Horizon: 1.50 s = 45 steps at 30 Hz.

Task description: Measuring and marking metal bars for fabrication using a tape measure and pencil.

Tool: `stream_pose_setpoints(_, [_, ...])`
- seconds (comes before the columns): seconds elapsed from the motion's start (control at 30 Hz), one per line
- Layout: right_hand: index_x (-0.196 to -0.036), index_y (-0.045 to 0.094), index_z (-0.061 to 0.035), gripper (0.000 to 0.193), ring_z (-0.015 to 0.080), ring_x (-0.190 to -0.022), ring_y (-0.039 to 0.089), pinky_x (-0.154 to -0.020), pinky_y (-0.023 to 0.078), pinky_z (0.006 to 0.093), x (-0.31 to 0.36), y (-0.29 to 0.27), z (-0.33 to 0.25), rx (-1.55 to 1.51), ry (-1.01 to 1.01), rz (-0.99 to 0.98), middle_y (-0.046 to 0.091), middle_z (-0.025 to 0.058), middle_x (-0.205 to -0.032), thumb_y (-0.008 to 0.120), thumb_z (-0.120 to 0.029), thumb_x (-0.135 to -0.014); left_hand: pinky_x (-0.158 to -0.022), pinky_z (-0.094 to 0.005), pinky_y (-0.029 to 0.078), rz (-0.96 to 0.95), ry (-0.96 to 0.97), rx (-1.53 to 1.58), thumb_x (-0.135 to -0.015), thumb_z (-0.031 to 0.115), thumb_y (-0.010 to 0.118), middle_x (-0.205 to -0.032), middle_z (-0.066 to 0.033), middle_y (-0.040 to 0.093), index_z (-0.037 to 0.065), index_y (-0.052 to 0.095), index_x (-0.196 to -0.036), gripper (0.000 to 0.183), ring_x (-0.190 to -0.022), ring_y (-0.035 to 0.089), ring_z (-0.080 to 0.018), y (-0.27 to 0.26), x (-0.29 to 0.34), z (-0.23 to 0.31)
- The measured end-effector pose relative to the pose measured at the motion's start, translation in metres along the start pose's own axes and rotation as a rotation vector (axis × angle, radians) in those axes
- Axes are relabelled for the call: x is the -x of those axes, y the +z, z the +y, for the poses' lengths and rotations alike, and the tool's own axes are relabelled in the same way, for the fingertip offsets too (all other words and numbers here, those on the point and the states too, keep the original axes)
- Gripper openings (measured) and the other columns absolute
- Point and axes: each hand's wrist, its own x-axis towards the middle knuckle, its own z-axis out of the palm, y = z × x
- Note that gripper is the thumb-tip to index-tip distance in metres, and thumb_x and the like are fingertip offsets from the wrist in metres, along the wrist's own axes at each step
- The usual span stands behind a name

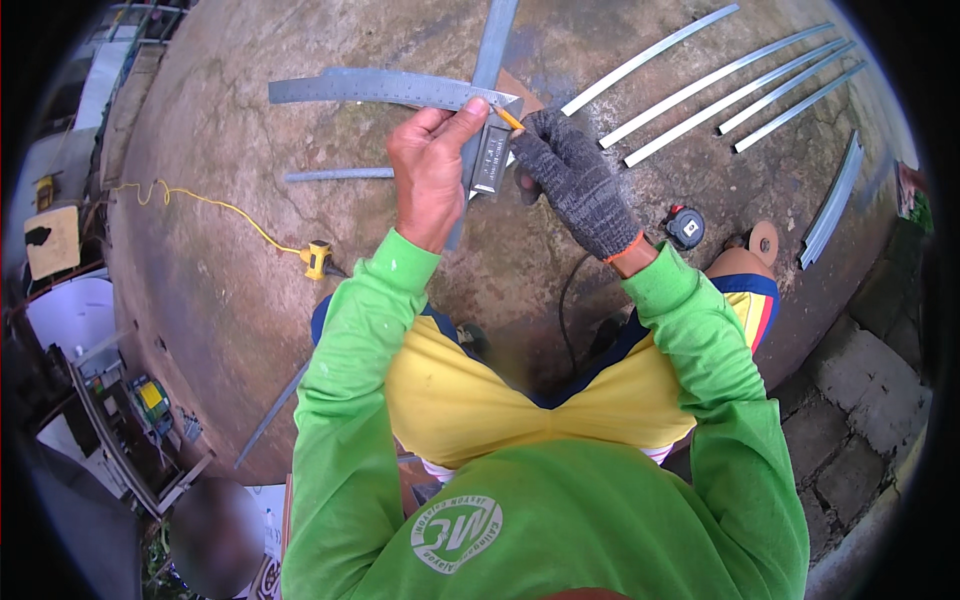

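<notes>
My bare left hand (428, 165) grips a metal try square (370, 90), its thumb pressing on the blade near the corner. The square's ruled blade reaches out to the left, and its dark stock (490, 160) lies along a grey metal strip (493, 50) that runs away from me. My right hand (580, 185), in a grey knit glove with an orange cuff, is closed on a yellow pencil (510, 118). The pencil's point is at the square's corner, close to my left thumb. Whether it touches the metal, I cannot tell. Another metal strip (340, 175) passes to the left, behind my left hand.
Several metal strips (690, 110) lie on the concrete floor (230, 120) at the far right, with more stacked strips (832, 200) beyond my knee. A tape measure (685, 227) and a round disc (763, 243) are near my right knee. A yellow cord (225, 205) ends at a yellow socket (317, 260).
</notes>
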Motion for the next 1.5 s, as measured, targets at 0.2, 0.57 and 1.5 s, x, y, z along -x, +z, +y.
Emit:
stream_pose_setpoints(0.2, [-0.096,0.052,0.0001,0.019,0.0111,-0.054,0.059,-0.048,0.046,0.0269,0.001,0.011,-0.003,0.076,-0.114,0.081,0.057,0.0071,-0.065,0.06,-0.016,-0.091,-0.072,-0.0234,0.047,0.031,-0.053,0.041,-0.084,0.006,0.069,-0.086,-0.0078,0.068,-0.005,0.068,-0.093,0.015,-0.077,0.061,-0.0102,0.003,0.004,-0.001])
stream_pose_setpoints(0.57, [-0.098,0.059,-0.0016,0.023,0.0321,-0.065,0.062,-0.059,0.048,0.038,-0.008,-0.008,-0.012,0.42,-0.281,0.116,0.062,0.0184,-0.074,0.063,-0.022,-0.089,-0.062,-0.0225,0.047,0.035,0.082,-0.019,-0.083,0.008,0.071,-0.083,-0.0068,0.067,-0.006,0.067,-0.092,0.017,-0.07,0.059,-0.008,0.003,-0.003,-0.001])
stream_pose_setpoints(1.5, [-0.095,0.067,-0.0054,0.019,0.0353,-0.073,0.063,-0.062,0.049,0.0422,-0.005,-0.035,-0.029,0.826,-0.63,0.188,0.065,0.0166,-0.081,0.063,-0.021,-0.084,-0.068,-0.0211,0.049,-0.047,0.227,-0.513,-0.084,0.004,0.07,-0.086,-0.0069,0.069,-0.004,0.068,-0.095,0.014,-0.076,0.061,-0.0079,0.007,0.008,0.001])
